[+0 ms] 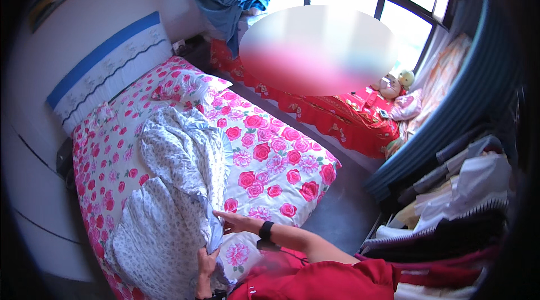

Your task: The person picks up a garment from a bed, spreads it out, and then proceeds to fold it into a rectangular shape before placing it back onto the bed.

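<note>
A light quilt (pixel 158 215) with a small floral print lies bunched across the bed, with a pale blue ruffled border along one side. My left hand (pixel 206 263) grips the blue border near its lower end. Slightly higher along the same edge, my right hand (pixel 236 222) touches the border with its index finger stretched out. Whether its other fingers pinch the cloth is hard to see. A dark band (pixel 265 230) circles my right wrist. Beneath the quilt spreads a white bed sheet (pixel 278 160) patterned with pink roses.
A rose-print pillow (pixel 190 89) lies near the white and blue headboard (pixel 114 63). Clothes (pixel 460 198) crowd the right side. Below the window, a red-covered seat (pixel 363 118) holds a plush toy (pixel 389 87); a blurred oval hides part of it. Grey floor (pixel 350 194) separates bed and clothes.
</note>
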A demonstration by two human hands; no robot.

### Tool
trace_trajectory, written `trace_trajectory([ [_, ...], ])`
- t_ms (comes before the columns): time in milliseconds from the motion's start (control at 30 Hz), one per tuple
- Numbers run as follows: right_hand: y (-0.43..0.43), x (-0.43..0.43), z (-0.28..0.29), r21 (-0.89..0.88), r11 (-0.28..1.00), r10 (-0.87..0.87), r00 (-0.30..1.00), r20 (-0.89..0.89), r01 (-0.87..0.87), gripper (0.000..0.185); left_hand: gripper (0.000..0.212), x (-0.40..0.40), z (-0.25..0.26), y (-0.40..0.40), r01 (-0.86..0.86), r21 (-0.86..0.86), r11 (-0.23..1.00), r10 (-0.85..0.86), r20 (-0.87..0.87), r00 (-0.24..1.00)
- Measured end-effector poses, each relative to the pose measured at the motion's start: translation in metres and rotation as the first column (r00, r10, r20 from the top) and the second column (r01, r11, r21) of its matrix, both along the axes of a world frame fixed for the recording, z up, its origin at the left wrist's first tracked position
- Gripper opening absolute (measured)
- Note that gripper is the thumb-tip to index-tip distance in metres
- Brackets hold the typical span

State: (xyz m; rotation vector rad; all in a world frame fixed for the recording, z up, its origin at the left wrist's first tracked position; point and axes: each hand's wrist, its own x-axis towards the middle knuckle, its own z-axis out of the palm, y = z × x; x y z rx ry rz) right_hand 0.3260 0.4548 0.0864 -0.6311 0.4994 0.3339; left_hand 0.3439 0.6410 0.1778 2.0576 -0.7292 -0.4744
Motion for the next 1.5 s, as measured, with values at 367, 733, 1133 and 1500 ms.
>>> trace_trajectory([
  [367, -0.127, 0.046, -0.06, 0.095, 0.958, -0.261, 0.959, -0.107, 0.271, 0.037, 0.033, -0.056, -0.006, 0.041, -0.215, 0.024, 0.976, 0.204, -0.436, 0.877],
  [733, -0.248, 0.066, -0.049, -0.365, 0.782, -0.505, 0.857, 0.103, 0.505, 0.034, 0.042, -0.069, 0.041, 0.018, -0.015, 0.412, 0.911, 0.207, -0.425, 0.881],
  [1133, -0.303, -0.205, -0.056, -0.927, 0.263, -0.827, 0.557, -0.074, 0.267, 0.032, 0.03, -0.034, -0.021, -0.019, 0.536, 0.372, 0.758, -0.273, -0.566, 0.778],
  [1500, -0.084, 0.042, -0.097, -0.99, 0.077, 0.476, 0.877, -0.066, -0.116, 0.015, 0.036, -0.042, -0.049, 0.001, 0.473, 0.501, 0.725, -0.131, -0.573, 0.809],
])
